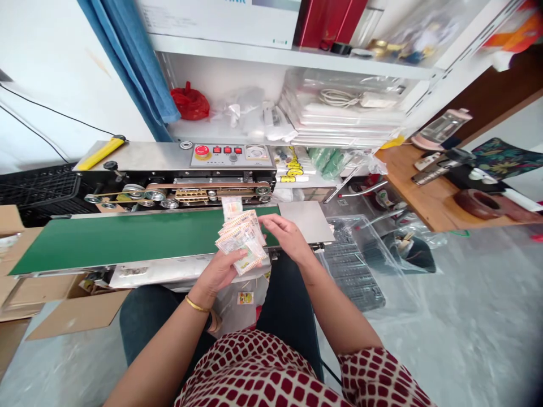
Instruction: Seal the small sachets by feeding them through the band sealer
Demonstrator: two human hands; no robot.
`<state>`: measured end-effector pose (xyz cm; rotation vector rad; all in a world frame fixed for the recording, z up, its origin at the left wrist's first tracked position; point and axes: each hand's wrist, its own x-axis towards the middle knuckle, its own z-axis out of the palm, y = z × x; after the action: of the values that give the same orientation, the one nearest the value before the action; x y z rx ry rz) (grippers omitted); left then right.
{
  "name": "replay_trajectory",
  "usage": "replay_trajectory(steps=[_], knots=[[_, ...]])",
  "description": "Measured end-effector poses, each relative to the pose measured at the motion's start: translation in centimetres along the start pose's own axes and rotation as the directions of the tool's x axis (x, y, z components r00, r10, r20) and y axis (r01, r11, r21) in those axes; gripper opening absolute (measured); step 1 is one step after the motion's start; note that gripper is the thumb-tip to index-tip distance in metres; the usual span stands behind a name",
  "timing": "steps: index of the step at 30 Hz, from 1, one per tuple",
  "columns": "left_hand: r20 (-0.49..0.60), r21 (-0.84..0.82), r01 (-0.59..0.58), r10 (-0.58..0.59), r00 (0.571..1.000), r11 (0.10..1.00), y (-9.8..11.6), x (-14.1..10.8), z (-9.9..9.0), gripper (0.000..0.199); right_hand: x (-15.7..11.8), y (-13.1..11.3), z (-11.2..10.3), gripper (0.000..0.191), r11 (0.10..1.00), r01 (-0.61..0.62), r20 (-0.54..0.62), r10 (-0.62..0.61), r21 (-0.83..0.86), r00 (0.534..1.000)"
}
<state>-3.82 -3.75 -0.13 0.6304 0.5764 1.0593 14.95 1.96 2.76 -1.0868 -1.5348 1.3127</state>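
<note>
Several printed sachets (240,240) fanned, clamped in left hand (218,272), right hand (283,234) just beside, fingers on edge. Light, floppy, slippery: pinch by the ends

A packaging workshop, shown by a conveyor band sealer (178,181).

**Around you: sealer, shelf, table**

On your left, an open cardboard box (63,305) sits beside the band sealer (231,155). Ahead, a white shelf (292,56) holds a red plastic bag (190,103) next to a blue curtain (131,56). On your right, a transparent plastic tub (365,265) stands near a wooden table (424,192).
</note>
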Motion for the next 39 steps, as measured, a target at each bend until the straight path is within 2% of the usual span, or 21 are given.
replay_trajectory(steps=[4,8,11,12,15,17,20,23,26,28,32,34,35,37,39], knots=[[-0.006,0.038,0.034,-0.033,0.999,0.999,-0.5,-0.1,0.0,0.068,-0.8,-0.2,0.7,0.023,0.997,0.021,-0.029,-0.023,-0.078,0.999],[-0.028,0.038,0.025,-0.024,0.999,0.999,-0.7,-0.2,0.4,0.068,-0.9,0.2,0.8,0.02,0.98,0.027,-0.193,-0.066,-0.197,0.979],[-0.062,0.004,-0.003,0.003,0.998,1.0,-0.8,-0.1,0.4,0.069,-0.9,0.4,0.8,0.021,0.998,0.027,-0.288,-0.04,-0.049,0.957],[-0.065,-0.006,-0.007,0.007,0.998,1.0,-0.9,-0.1,0.4,0.07,-0.9,0.5,0.9,0.022,0.999,0.021,-0.26,-0.011,0.035,0.966],[-0.051,-0.017,-0.006,0.005,0.999,1.0,-1.0,0.0,0.4,0.071,-0.8,0.7,1.1,0.028,0.974,-0.068,-0.045,0.079,0.218,0.996],[-0.03,-0.021,-0.002,0.001,1.0,1.0,-1.0,-0.1,0.5,0.071,-0.6,1.1,1.0,0.031,0.951,-0.12,0.004,0.124,0.285,0.992],[-0.006,-0.019,0.007,-0.007,1.0,1.0,-0.7,-0.3,0.9,0.069,0.0,1.9,-0.3,0.032,0.909,-0.109,-0.141,0.178,0.401,0.974],[-0.018,0.014,0.013,-0.013,1.0,1.0,-0.2,-0.6,0.9,0.065,1.0,2.7,-2.8,0.037,0.898,-0.098,-0.24,0.218,0.429,0.946],[-0.045,0.053,0.041,-0.039,0.998,0.998,0.0,-0.9,0.4,0.061,2.1,3.3,-5.2,0.032,0.933,-0.161,-0.265,0.252,0.323,0.931],[-0.075,0.067,0.051,-0.046,0.996,0.996,-0.1,-0.9,0.0,0.06,3.1,3.6,-6.0,0.023,0.949,-0.202,-0.271,0.267,0.242,0.925],[-0.133,0.081,0.048,-0.037,0.99,0.996,-0.2,-0.8,-0.3,0.057,5.4,4.3,-5.6,0.017,0.954,-0.255,-0.259,0.288,0.155,0.922],[-0.136,0.089,0.047,-0.034,0.99,0.995,-0.2,-0.8,-0.2,0.059,6.2,4.3,-4.8,0.016,0.959,-0.282,-0.27,0.281,0.036,0.921],[-0.134,0.09,0.047,-0.035,0.99,0.995,-0.2,-0.8,-0.2,0.06,6.3,4.1,-4.4,0.016,0.961,-0.267,-0.305,0.234,-0.07,0.923],[-0.122,0.087,0.046,-0.035,0.992,0.995,-0.2,-0.7,-0.1,0.062,5.8,3.4,-3.6,0.018,0.931,-0.179,-0.4,0.04,-0.318,0.916],[-0.109,0.073,0.041,-0.033,0.994,0.997,-0.2,-0.7,-0.2,0.062,4.4,2.2,-2.9,0.024,0.886,-0.059,-0.399,-0.148,-0.461,0.905]])
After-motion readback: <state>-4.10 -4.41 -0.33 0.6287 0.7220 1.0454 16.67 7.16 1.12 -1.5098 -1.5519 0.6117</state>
